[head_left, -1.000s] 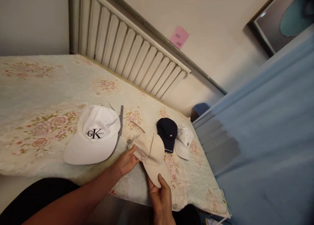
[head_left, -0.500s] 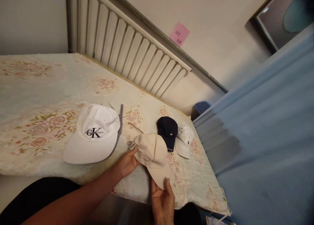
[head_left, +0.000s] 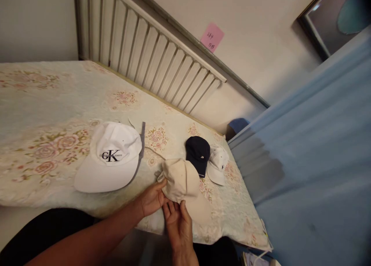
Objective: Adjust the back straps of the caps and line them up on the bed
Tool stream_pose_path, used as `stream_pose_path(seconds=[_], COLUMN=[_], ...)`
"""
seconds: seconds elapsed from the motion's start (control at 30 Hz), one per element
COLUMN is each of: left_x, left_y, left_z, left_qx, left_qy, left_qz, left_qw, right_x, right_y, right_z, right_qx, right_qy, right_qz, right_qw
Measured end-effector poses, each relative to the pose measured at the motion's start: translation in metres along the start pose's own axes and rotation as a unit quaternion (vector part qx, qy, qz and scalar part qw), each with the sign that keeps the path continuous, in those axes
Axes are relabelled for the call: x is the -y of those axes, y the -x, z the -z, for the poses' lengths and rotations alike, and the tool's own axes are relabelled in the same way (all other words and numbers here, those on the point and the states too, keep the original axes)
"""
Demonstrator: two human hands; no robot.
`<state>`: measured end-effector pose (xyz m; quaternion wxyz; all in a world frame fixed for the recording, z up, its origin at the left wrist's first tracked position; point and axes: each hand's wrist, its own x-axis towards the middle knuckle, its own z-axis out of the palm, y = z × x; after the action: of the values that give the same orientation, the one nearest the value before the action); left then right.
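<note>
compared with the earlier frames, the right hand (head_left: 177, 222) is shifted leftward, away from the tip of the brim (head_left: 199, 210) and in toward its root, so that it is now found just beside the left hand (head_left: 152, 199). the beige cap (head_left: 184, 185) is carried a little to the right along with the left hand, while its loose strap (head_left: 155, 152) is seen reaching farther left.

the beige cap is held at the near side of the floral-covered bed (head_left: 87, 92); whether it is lifted clear or partly rested on the cover cannot be told. its long axis is slanted across the view, the buckle (head_left: 159, 176) set at the upper left, the brim pointed to the lower right, and the crown (head_left: 177, 177) turned upward between them.

by the left hand the near back edge is pinched, thumb on top, close under the buckle; the strap end is thus nearer to that hand. by the right hand the near side is met about where crown and brim are joined, thumb against the fabric, fingers curled beside it; whether a firm hold is taken there cannot be told. the brim is nearer to the right hand, its tip uncovered.

the larger white cap (head_left: 108, 157) is laid apart, to the left; just beyond the crown the navy cap (head_left: 198, 152) is placed, with the smaller white cap (head_left: 216, 165) just beside it.
</note>
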<state>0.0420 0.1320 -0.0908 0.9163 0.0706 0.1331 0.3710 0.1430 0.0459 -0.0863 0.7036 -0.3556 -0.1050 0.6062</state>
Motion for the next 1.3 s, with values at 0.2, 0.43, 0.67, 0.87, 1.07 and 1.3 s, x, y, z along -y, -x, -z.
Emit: stream_pose_path(seconds=[0.2,0.43,0.67,0.87,1.07,1.3], left_x=[-0.007,-0.009,-0.013,-0.01,-0.003,-0.002], left_y=[-0.003,-0.005,-0.009,-0.01,-0.007,-0.004], left_z=[0.002,0.003,0.01,0.012,0.012,0.012], left_qx=[-0.033,-0.021,0.005,-0.005,0.005,0.059], left_qy=[0.013,0.013,-0.018,-0.031,-0.071,-0.115], left_qz=[-0.029,-0.027,-0.044,-0.039,0.0,0.023], left_qw=[0.999,0.999,0.999,0.999,0.997,0.991], right_x=[0.007,0.016,0.022,0.022,0.011,0.007], right_y=[0.005,0.01,0.01,0.012,0.017,0.015], right_z=[0.01,0.018,0.026,0.02,0.005,-0.002], right_qx=[-0.028,-0.057,-0.082,-0.069,-0.02,-0.024], right_qy=[-0.043,-0.025,-0.025,-0.023,0.033,0.077], right_qz=[-0.029,-0.02,-0.007,0.011,0.022,0.016], right_qw=[0.998,0.998,0.996,0.997,0.999,0.997])
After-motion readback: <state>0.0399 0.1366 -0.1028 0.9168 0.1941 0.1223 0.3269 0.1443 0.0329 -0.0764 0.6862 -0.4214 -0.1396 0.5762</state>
